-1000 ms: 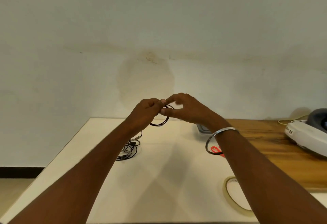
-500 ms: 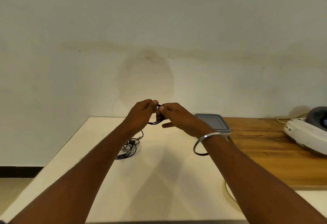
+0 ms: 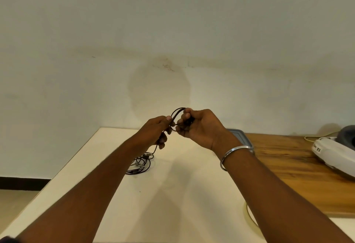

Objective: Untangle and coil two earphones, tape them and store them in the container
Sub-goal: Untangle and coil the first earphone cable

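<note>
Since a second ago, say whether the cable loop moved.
Yes, upward: the loop hung across the table edge; now it stands above that edge, against the wall.

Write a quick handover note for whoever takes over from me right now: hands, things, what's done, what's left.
Left hand: pinches the black cord loops, raised above the table.
Right hand: grips the same loops.
A strand hangs from the left hand to the cord pile on the table.
Grey container sits behind the right wrist; tape roll at the near edge, partly hidden.
Done: one coil partly wound.
Left: finish it, tape it, coil the second, store both.
</note>
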